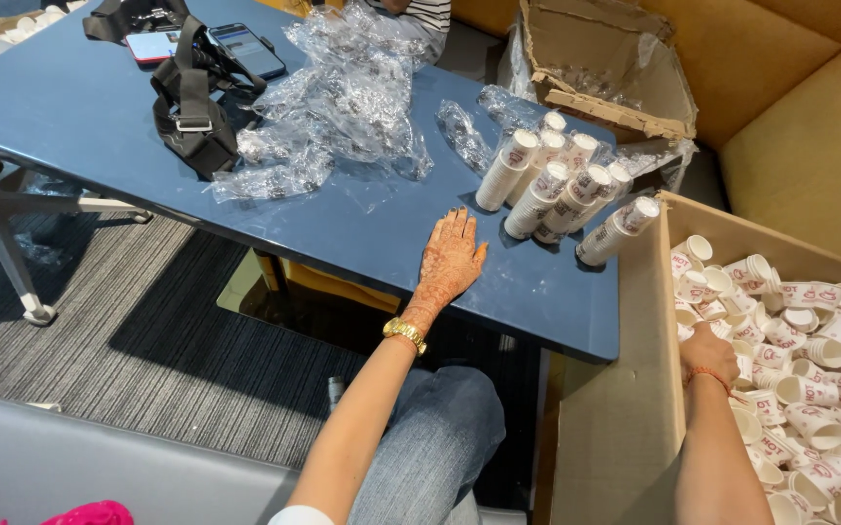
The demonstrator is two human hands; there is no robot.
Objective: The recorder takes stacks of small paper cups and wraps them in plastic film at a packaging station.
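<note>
My left hand (pixel 452 258) lies flat, palm down, on the blue table (pixel 362 233) near its front edge, fingers apart and holding nothing. Just right of it lie several stacks of white paper cups (pixel 561 190) on their sides. My right hand (pixel 709 355) reaches down into a large cardboard box (pixel 625 389) full of loose white paper cups (pixel 809 369) with red print. Its fingers are buried among the cups, so I cannot see whether they grip one.
A heap of crumpled clear plastic wrap (pixel 343 97) covers the table's middle. A black strap bag (pixel 192 107) and two phones (pixel 245 47) lie at the far left. A torn cardboard box (pixel 605 68) stands behind the table, and a chair base (pixel 12 214) at left.
</note>
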